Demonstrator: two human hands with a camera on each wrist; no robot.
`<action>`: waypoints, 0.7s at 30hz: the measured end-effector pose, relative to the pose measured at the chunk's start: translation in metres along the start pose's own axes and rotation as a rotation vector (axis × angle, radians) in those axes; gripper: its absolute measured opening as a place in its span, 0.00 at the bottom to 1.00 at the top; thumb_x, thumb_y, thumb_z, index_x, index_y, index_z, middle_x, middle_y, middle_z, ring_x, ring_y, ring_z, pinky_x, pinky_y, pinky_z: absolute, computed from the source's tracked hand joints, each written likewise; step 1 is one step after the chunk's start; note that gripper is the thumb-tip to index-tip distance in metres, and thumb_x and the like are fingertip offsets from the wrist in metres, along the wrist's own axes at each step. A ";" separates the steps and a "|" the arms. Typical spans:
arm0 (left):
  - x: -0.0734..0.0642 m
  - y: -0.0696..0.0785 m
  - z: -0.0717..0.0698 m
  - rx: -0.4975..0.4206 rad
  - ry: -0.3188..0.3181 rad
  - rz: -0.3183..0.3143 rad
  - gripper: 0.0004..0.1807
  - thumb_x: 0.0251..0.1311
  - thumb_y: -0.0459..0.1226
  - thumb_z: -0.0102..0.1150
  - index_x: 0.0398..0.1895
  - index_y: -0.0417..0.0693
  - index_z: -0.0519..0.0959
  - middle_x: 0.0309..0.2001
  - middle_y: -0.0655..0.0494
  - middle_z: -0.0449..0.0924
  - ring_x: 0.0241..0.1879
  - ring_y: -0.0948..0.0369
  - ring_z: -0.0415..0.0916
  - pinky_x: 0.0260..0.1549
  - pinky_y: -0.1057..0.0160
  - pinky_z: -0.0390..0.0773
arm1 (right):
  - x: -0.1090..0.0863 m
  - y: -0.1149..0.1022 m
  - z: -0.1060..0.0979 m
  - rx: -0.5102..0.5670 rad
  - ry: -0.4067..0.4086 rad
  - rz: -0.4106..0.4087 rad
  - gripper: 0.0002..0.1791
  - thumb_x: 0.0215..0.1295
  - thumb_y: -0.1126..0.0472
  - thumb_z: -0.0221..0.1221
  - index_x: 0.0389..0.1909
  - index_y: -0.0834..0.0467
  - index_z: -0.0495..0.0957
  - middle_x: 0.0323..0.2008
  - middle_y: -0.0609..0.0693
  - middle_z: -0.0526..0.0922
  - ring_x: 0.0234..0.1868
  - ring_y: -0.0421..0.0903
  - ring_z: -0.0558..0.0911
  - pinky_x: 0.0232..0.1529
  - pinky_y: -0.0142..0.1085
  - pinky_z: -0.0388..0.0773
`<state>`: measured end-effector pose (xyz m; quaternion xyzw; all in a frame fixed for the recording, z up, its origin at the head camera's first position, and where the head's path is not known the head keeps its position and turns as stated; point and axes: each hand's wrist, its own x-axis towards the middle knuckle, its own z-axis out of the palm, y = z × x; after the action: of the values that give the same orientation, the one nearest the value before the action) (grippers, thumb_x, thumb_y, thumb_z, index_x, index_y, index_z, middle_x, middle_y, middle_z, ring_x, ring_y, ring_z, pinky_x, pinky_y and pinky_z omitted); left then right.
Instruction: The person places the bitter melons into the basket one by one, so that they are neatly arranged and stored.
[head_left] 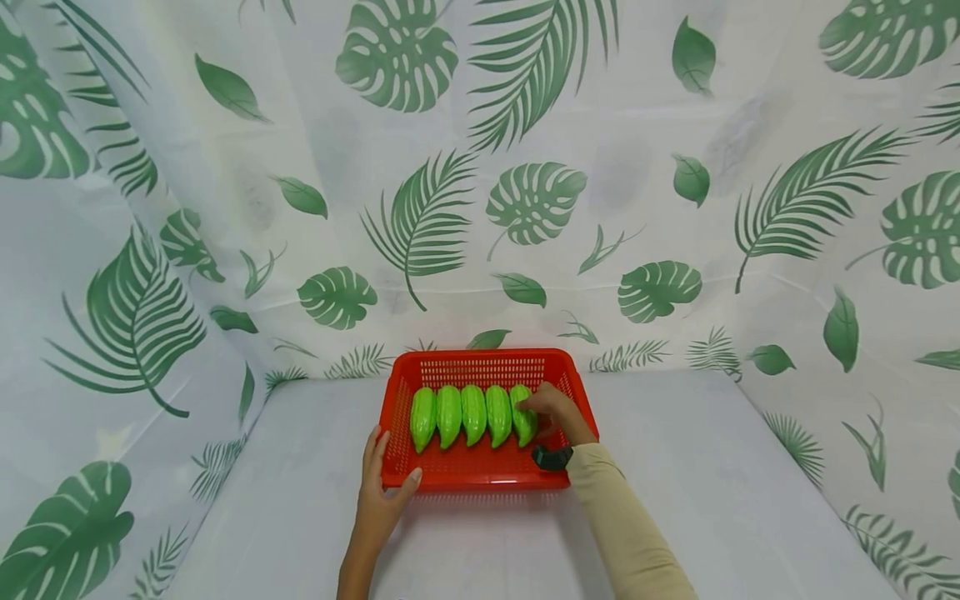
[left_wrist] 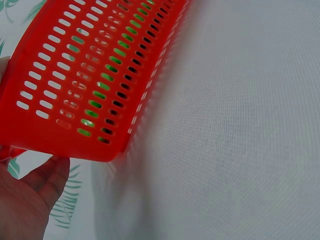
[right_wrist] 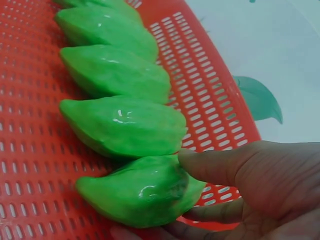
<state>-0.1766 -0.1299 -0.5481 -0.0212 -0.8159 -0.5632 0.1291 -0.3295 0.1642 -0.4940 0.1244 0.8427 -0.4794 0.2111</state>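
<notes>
A red slotted plastic basket holds several glossy bright-green gourds, side by side in a row, their pointed tips toward the front. My left hand grips the basket's front left corner, thumb at the front rim and fingers along the left wall. In the left wrist view, fingertips touch the basket's edge. My right hand reaches inside over the right end and holds the rightmost gourd, thumb on its upper side and fingers curled round the other. A dark blemish shows on that gourd near the thumb.
The basket stands on a white table surface, its far side close to the leaf-patterned backdrop. Similar cloth walls rise at left and right. A black band sits at the right wrist, above the basket's front right corner.
</notes>
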 end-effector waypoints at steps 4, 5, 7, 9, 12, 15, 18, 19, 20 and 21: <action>0.001 -0.001 0.000 0.001 0.000 0.004 0.44 0.59 0.41 0.65 0.76 0.48 0.53 0.79 0.54 0.40 0.78 0.46 0.40 0.70 0.37 0.53 | -0.003 0.000 -0.002 -0.039 0.014 -0.013 0.27 0.64 0.61 0.62 0.57 0.72 0.63 0.51 0.66 0.72 0.53 0.62 0.77 0.43 0.54 0.84; 0.001 -0.001 0.000 0.002 0.000 0.003 0.44 0.60 0.42 0.65 0.76 0.48 0.53 0.79 0.54 0.40 0.78 0.46 0.40 0.70 0.37 0.53 | -0.004 -0.001 -0.002 -0.045 0.014 -0.012 0.27 0.64 0.61 0.62 0.56 0.71 0.64 0.51 0.65 0.73 0.52 0.62 0.78 0.42 0.54 0.84; 0.001 -0.001 0.000 0.001 -0.001 0.002 0.45 0.59 0.43 0.65 0.76 0.48 0.53 0.79 0.55 0.40 0.78 0.47 0.40 0.70 0.38 0.52 | -0.006 -0.002 -0.002 -0.045 0.006 -0.007 0.26 0.64 0.61 0.63 0.56 0.71 0.65 0.49 0.64 0.74 0.51 0.62 0.79 0.42 0.53 0.84; 0.001 -0.001 0.000 0.001 -0.002 -0.003 0.45 0.59 0.44 0.65 0.76 0.49 0.53 0.79 0.56 0.40 0.78 0.47 0.40 0.70 0.38 0.53 | -0.006 -0.002 -0.002 -0.049 0.002 -0.012 0.26 0.64 0.62 0.63 0.55 0.71 0.65 0.48 0.64 0.74 0.50 0.62 0.80 0.41 0.53 0.84; 0.001 -0.001 0.000 0.000 -0.005 -0.009 0.45 0.60 0.43 0.65 0.76 0.49 0.53 0.79 0.55 0.40 0.78 0.47 0.39 0.70 0.38 0.53 | -0.005 0.000 0.000 -0.058 0.015 -0.014 0.24 0.63 0.62 0.64 0.53 0.70 0.67 0.45 0.62 0.75 0.47 0.61 0.82 0.38 0.51 0.85; 0.000 -0.001 0.000 -0.001 -0.004 -0.016 0.44 0.59 0.42 0.65 0.76 0.49 0.53 0.79 0.55 0.40 0.78 0.47 0.39 0.70 0.38 0.52 | -0.005 0.001 0.001 -0.071 0.024 -0.024 0.23 0.63 0.63 0.64 0.51 0.71 0.68 0.43 0.62 0.75 0.45 0.61 0.82 0.36 0.50 0.85; 0.000 0.000 0.000 0.000 -0.003 -0.017 0.45 0.59 0.44 0.66 0.76 0.49 0.53 0.79 0.56 0.40 0.78 0.47 0.39 0.70 0.38 0.53 | -0.006 0.000 0.000 -0.076 0.024 -0.029 0.21 0.62 0.62 0.64 0.49 0.71 0.69 0.41 0.62 0.76 0.43 0.60 0.83 0.36 0.49 0.85; 0.001 0.000 -0.001 0.000 -0.004 -0.016 0.45 0.59 0.44 0.66 0.76 0.50 0.53 0.79 0.56 0.40 0.78 0.47 0.39 0.70 0.38 0.53 | -0.007 0.000 0.000 -0.078 0.024 -0.031 0.21 0.62 0.62 0.65 0.49 0.70 0.69 0.41 0.61 0.76 0.43 0.60 0.83 0.36 0.49 0.85; 0.001 -0.001 -0.001 0.001 -0.004 -0.015 0.45 0.59 0.45 0.66 0.76 0.50 0.53 0.79 0.57 0.40 0.78 0.47 0.39 0.70 0.38 0.53 | -0.007 0.000 0.000 -0.075 0.026 -0.029 0.21 0.62 0.62 0.65 0.48 0.70 0.70 0.40 0.61 0.77 0.42 0.59 0.83 0.36 0.49 0.85; 0.001 -0.001 -0.001 0.002 -0.005 -0.015 0.45 0.59 0.46 0.66 0.76 0.50 0.53 0.79 0.57 0.40 0.78 0.47 0.39 0.70 0.38 0.53 | -0.007 0.000 -0.001 -0.073 0.023 -0.029 0.20 0.62 0.62 0.65 0.48 0.70 0.70 0.40 0.61 0.77 0.42 0.59 0.84 0.37 0.49 0.85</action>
<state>-0.1776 -0.1311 -0.5483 -0.0165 -0.8169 -0.5633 0.1232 -0.3240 0.1644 -0.4904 0.1100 0.8636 -0.4500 0.1990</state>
